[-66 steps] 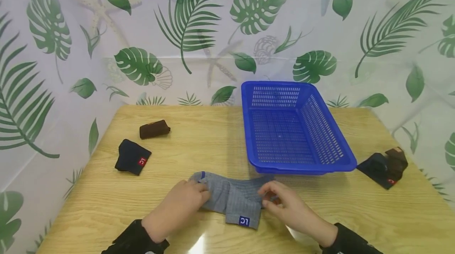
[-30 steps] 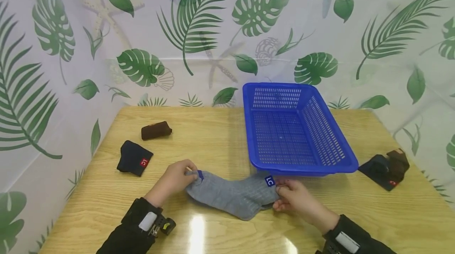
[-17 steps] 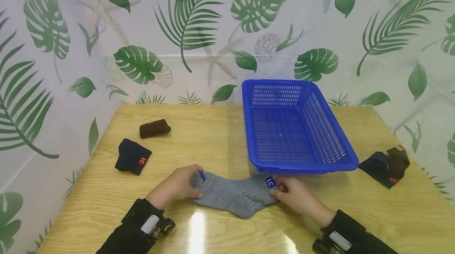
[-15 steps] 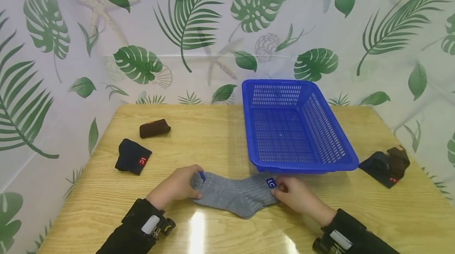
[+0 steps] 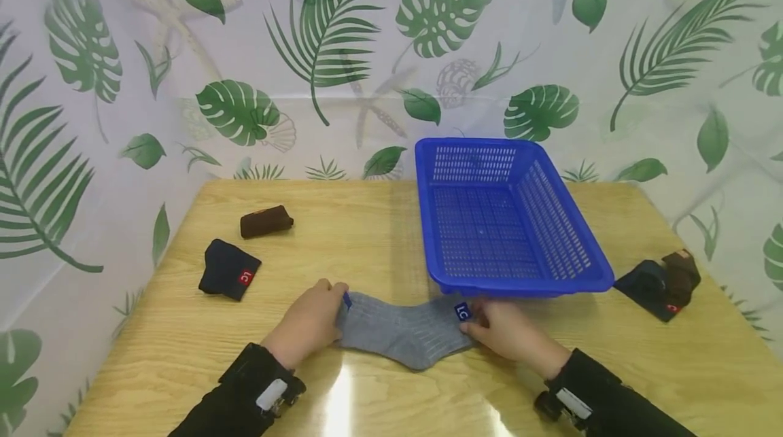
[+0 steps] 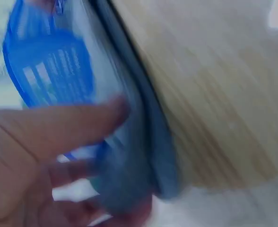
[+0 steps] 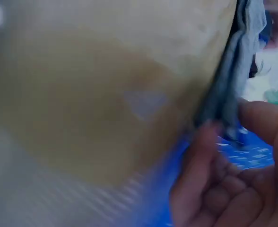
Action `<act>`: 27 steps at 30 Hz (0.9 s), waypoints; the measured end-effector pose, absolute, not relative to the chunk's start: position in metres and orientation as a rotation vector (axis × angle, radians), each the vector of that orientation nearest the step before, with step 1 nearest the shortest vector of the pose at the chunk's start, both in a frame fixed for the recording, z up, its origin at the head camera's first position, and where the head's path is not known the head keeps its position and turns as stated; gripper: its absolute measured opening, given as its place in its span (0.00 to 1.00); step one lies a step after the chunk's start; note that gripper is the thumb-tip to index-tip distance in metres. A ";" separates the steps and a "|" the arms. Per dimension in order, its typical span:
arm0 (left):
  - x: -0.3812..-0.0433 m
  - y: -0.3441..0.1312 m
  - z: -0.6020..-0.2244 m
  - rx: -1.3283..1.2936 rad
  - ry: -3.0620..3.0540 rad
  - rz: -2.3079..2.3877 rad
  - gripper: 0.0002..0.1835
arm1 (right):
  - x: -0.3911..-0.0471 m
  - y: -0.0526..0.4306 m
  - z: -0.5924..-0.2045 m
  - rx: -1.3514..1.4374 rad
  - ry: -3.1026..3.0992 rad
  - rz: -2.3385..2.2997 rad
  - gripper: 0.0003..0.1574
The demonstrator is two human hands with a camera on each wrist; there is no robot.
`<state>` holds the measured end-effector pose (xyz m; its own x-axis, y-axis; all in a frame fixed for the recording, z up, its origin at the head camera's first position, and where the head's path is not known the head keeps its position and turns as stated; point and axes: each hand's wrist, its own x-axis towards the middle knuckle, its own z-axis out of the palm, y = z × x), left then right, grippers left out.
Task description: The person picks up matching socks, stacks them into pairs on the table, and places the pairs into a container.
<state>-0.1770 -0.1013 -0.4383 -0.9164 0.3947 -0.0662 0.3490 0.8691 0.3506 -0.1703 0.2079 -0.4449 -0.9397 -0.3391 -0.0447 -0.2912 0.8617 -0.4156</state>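
While both ends are gripped by hand, the grey socks (image 5: 397, 328) are kept stretched sideways across the near part of the table (image 5: 342, 240), one layer laid along the other. Their long axis is set nearly level, from left to right, across the person's front. The toe end, marked by a small blue patch (image 5: 347, 300), is pointed to the left; the cuff, marked by a blue label (image 5: 463, 312) with white letters, is pointed to the right, and the heel is turned toward the person. The toe end is pinched between thumb and fingers by the left hand (image 5: 308, 321), and the cuff edge is pinched by the right hand (image 5: 514, 331). The wrist views are blurred, and whether the socks are lifted from the table cannot be told.

Just beyond the cuff, the space is taken up by a blue basket (image 5: 520, 287), whose front rim is set close to the right hand. On the left, well apart from the socks, a folded dark sock (image 5: 223, 270) with a red tag and a brown roll (image 5: 266, 221) are seen. To the right of the basket, a dark cloth (image 5: 639, 287) and a brown cloth (image 5: 680, 277) are bunched together. The background is covered by a leaf-patterned sheet (image 5: 367, 83).
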 end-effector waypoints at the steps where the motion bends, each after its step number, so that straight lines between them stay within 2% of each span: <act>1: -0.172 -0.098 -0.436 0.631 2.942 0.442 0.37 | -0.166 0.205 -0.440 -0.518 2.957 -0.545 0.16; 6: -0.145 -0.079 -0.428 0.909 2.764 0.217 0.47 | -0.144 0.184 -0.429 -0.912 2.954 -0.308 0.35; 9: -0.137 -0.071 -0.428 0.903 2.567 0.154 0.49 | -0.138 0.175 -0.435 -1.102 2.700 -0.328 0.50; 13: -0.136 -0.069 -0.429 0.877 2.487 0.126 0.50 | -0.136 0.176 -0.446 -1.140 2.419 -0.297 0.62; 16: -0.137 -0.074 -0.428 0.901 2.468 0.118 0.53 | -0.138 0.181 -0.452 -1.186 2.328 -0.268 0.64; 22: -0.142 -0.085 -0.427 0.927 2.436 0.091 0.56 | -0.141 0.188 -0.451 -1.238 2.258 -0.257 0.62; 27: -0.150 -0.088 -0.427 0.912 2.464 0.142 0.50 | -0.146 0.187 -0.439 -1.122 2.250 -0.324 0.59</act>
